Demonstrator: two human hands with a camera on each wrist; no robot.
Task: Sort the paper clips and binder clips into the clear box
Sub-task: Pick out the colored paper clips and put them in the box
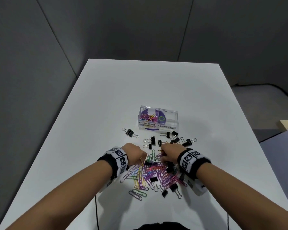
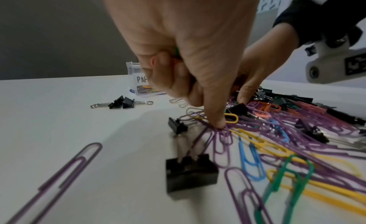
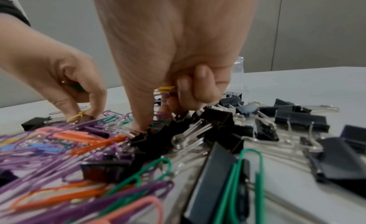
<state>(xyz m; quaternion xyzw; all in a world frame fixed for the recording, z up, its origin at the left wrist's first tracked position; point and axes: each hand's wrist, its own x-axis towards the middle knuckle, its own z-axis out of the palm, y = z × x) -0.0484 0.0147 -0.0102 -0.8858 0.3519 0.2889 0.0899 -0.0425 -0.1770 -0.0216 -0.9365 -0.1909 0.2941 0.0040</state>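
The clear box [image 1: 158,119] stands mid-table; its left side, labelled PAPER CLIPS, holds coloured clips, and the BINDER CLIPS side looks empty. A heap of coloured paper clips [image 1: 150,174] mixed with black binder clips lies in front of me. My left hand [image 1: 144,157] works the heap's far left edge; in the left wrist view the left hand [image 2: 198,102] curls round green and orange paper clips while one fingertip presses beside a yellow clip [image 2: 230,117]. My right hand [image 1: 162,155] is at the heap's far right; the right hand [image 3: 158,111] grips yellow and purple paper clips [image 3: 164,88] in curled fingers and reaches down with one finger.
Several loose binder clips [image 1: 173,138] lie between the heap and the box, with one pair [image 1: 130,132] off to the left. The white table [image 1: 106,97] has bare surface to the left and behind the box. Grey walls surround it.
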